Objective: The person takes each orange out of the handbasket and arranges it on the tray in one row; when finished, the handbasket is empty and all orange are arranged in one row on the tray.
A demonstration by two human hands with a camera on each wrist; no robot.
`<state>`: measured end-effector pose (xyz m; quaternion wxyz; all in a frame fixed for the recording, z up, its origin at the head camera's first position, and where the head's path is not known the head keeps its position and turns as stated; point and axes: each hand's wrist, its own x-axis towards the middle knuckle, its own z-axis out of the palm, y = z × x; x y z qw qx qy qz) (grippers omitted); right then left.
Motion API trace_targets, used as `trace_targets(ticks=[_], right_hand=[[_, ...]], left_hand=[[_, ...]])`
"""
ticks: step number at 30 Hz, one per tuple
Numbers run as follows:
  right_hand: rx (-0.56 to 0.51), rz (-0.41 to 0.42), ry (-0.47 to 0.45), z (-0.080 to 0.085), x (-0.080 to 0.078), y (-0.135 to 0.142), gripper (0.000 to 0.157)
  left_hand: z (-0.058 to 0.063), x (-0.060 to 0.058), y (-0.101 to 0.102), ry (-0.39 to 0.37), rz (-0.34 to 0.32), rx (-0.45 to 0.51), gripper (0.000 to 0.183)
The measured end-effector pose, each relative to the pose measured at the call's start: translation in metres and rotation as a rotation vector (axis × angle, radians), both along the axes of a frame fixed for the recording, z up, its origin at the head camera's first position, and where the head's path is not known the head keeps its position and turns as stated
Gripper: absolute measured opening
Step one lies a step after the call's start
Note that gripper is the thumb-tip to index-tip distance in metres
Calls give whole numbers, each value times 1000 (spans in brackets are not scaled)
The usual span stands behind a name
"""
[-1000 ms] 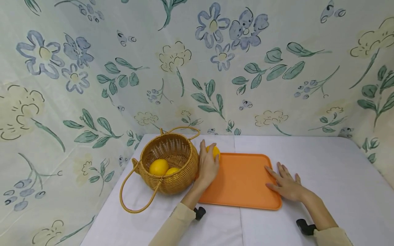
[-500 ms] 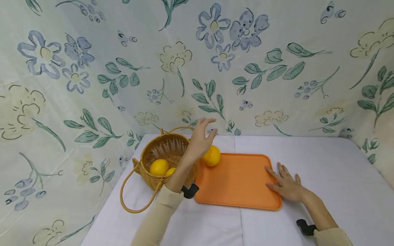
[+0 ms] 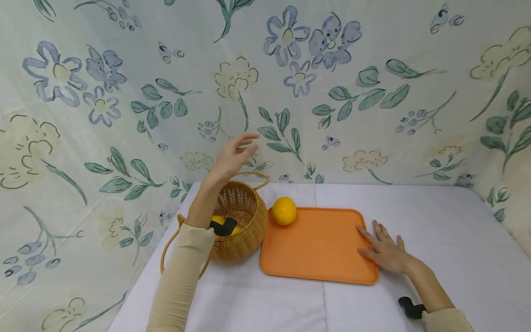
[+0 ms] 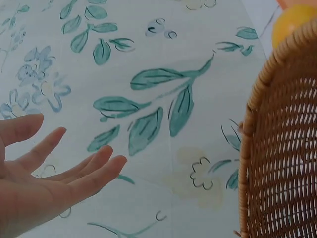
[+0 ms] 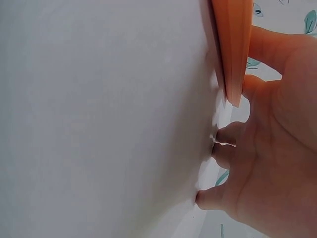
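My left hand (image 3: 232, 159) is raised above the back of a woven wicker basket (image 3: 244, 242). Its fingers are loosely bent and nothing is in them, as the left wrist view also shows. A round yellow fruit (image 3: 284, 211) sits at the back left corner of an orange tray (image 3: 319, 244), close to the basket's right side. In the basket, more yellow fruit (image 3: 218, 219) is partly hidden behind my left wrist. Spread out, my right hand (image 3: 386, 251) rests at the tray's right edge, thumb and a finger on the rim and other fingertips on the cloth.
A white cloth (image 3: 448, 230) covers the table. Behind it hangs a floral curtain (image 3: 373, 124). The basket has looped handles (image 3: 262, 177) standing out at its back and front left. A black wrist camera (image 3: 411, 308) is strapped to my right arm.
My left hand let go of the yellow fruit on the tray, then rose and moved left over the basket. The fruit stays in the tray's corner. My right hand has not moved.
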<state>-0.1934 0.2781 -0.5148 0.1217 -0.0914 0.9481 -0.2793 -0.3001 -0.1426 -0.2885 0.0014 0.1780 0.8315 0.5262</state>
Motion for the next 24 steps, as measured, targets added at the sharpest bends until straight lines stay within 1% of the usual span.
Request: trace_targets(ticks=[4, 9, 11, 14, 17, 20, 24], right_hand=[[-1, -3, 0, -1, 1, -1, 81], [8, -6, 11, -3, 1, -1, 80], [12, -6, 12, -3, 0, -1, 80], [10, -6, 14, -3, 0, -1, 80], [10, -8, 15, -2, 0, -1, 80], [10, -9, 17, -2, 1, -1, 80], [7, -13, 16, -2, 1, -1, 80]], left_hand=[[-4, -16, -23, -60, -40, 21, 44], [-18, -35, -54, -160, -68, 49, 42], [-25, -39, -65, -191, -74, 56, 43], [-36, -43, -79, -217, -85, 49, 44], [-44, -45, -88, -218, -97, 35, 43], [-51, -46, -94, -204, -123, 25, 41], [-58, -47, -99, -217, -163, 2, 41]])
